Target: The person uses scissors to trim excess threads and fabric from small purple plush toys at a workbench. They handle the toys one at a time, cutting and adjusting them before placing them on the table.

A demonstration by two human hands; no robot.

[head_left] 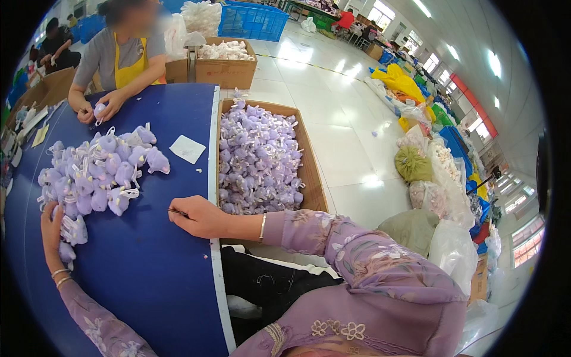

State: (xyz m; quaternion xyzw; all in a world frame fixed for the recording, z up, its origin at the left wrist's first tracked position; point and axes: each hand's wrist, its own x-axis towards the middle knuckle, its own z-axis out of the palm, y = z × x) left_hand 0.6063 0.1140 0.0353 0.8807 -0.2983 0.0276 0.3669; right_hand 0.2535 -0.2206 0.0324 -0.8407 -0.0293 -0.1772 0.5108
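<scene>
A heap of small lavender plush toys (98, 169) with white loops lies on the blue-topped table (137, 268). At the heap's near left edge, my left hand (52, 232) reaches against the toys, its fingers stretched out and partly hidden by them. Just beside it are a few toys (74, 231) apart from the main heap. Over the table's right part, my right hand (199, 217) is closed around a thin dark tool (176, 211); only its tip shows, so I cannot tell its kind.
Across the table a co-worker's hands (110, 107) hold one lavender toy. A white paper sheet (188, 149) lies near the table's right edge. Beside that edge stands a cardboard box (312, 172) full of lavender toys. Stuffed bags (413, 163) line the floor at right.
</scene>
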